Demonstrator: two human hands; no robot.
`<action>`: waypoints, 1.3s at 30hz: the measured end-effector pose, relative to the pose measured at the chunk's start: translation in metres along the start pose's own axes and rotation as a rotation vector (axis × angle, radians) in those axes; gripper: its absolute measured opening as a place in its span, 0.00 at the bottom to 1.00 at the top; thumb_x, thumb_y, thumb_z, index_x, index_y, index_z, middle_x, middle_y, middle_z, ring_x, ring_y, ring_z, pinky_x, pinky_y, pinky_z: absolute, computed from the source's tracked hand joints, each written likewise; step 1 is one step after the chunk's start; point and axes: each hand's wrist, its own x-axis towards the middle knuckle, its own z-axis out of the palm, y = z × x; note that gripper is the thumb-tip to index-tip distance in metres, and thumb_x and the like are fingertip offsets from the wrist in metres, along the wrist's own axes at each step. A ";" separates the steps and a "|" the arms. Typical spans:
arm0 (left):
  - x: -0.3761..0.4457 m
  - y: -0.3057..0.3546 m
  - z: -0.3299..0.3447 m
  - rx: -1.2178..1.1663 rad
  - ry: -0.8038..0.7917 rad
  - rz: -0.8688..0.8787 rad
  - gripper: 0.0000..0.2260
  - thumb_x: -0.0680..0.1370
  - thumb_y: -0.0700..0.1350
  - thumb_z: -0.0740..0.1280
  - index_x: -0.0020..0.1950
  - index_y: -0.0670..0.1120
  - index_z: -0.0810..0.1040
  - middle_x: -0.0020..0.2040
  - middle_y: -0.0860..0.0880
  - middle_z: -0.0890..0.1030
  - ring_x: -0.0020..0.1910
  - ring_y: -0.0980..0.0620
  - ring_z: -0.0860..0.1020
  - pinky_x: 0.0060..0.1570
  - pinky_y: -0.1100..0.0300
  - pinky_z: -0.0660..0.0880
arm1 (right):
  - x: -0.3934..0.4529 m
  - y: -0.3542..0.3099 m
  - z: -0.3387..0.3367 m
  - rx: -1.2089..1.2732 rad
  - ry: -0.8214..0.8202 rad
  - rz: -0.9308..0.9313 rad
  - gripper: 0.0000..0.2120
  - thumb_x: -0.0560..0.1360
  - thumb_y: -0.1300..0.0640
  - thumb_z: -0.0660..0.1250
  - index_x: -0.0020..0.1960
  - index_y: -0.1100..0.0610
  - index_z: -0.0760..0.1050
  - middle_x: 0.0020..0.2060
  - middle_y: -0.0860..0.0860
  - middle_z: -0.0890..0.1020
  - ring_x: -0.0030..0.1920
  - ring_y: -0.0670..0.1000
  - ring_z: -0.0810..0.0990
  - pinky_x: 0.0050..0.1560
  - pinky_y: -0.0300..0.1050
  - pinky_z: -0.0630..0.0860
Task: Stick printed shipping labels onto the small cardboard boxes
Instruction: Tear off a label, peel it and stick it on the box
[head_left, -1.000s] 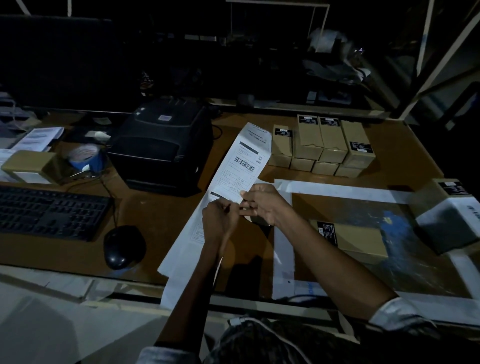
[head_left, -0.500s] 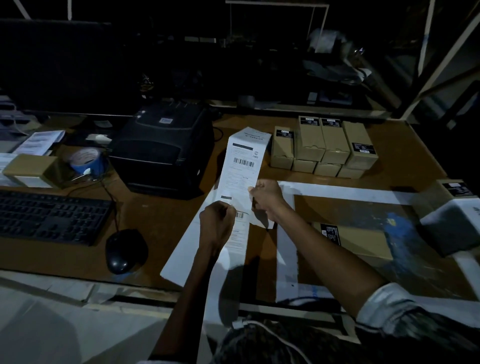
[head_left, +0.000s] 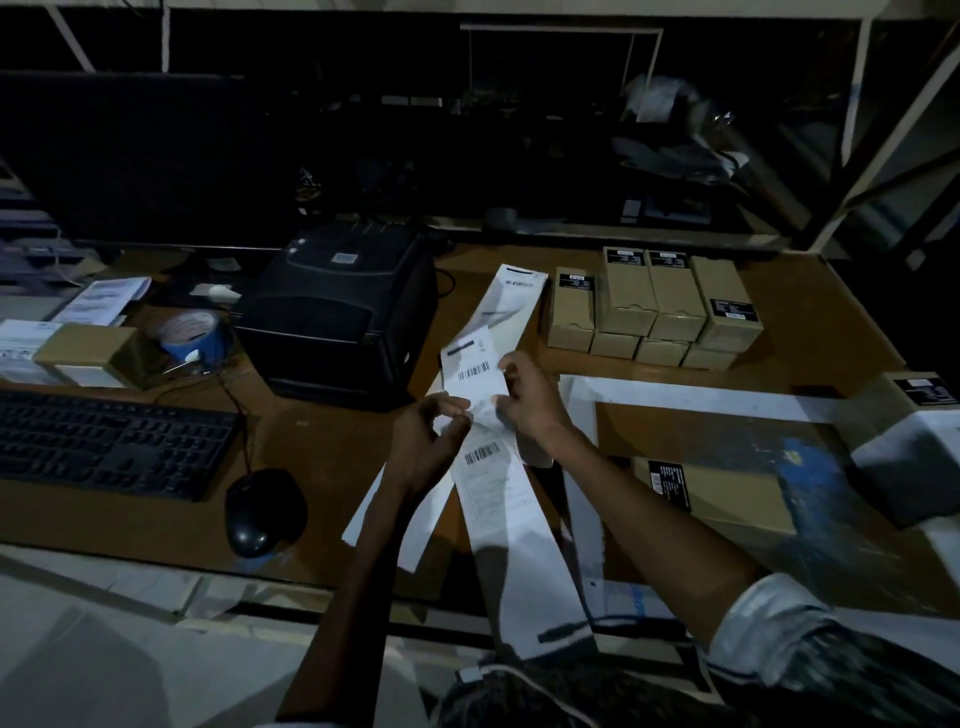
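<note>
Dim brown desk (head_left: 337, 457) at centre, a limp white printed label strip (head_left: 475, 371) is pinched at its edges by left hand (head_left: 428, 441) and right hand (head_left: 530, 400), small tan cardboard boxes (head_left: 654, 306) waiting at two o'clock.

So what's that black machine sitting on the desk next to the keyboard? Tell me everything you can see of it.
The black machine looks like a desktop label printer: a boxy, dark plastic body with a rounded, domed lid and a small pale sticker on top. It sits upright on the brown desk, behind the mouse and right of the blue tape roll. A white label strip lies to its right. Neither hand touches it. Whether it is switched on cannot be told.
</note>
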 end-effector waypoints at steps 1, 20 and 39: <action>0.004 0.001 0.000 0.006 -0.019 -0.032 0.06 0.77 0.39 0.71 0.46 0.36 0.81 0.49 0.48 0.84 0.45 0.67 0.81 0.38 0.74 0.73 | -0.003 -0.001 -0.003 -0.034 0.028 -0.037 0.16 0.75 0.65 0.72 0.54 0.46 0.74 0.56 0.51 0.78 0.55 0.49 0.79 0.42 0.30 0.74; 0.060 -0.023 0.009 -0.129 -0.313 -0.408 0.15 0.84 0.52 0.62 0.50 0.41 0.78 0.44 0.47 0.85 0.53 0.42 0.83 0.44 0.59 0.79 | -0.060 0.024 -0.033 0.026 -0.096 -0.040 0.04 0.71 0.60 0.79 0.44 0.59 0.86 0.48 0.52 0.87 0.45 0.43 0.84 0.48 0.46 0.82; 0.056 -0.042 0.004 0.523 -0.426 -0.033 0.12 0.76 0.46 0.66 0.57 0.58 0.73 0.50 0.48 0.83 0.47 0.44 0.82 0.40 0.55 0.80 | -0.121 -0.041 -0.097 0.659 -0.019 0.091 0.10 0.75 0.64 0.69 0.54 0.69 0.80 0.51 0.58 0.86 0.54 0.57 0.84 0.56 0.51 0.81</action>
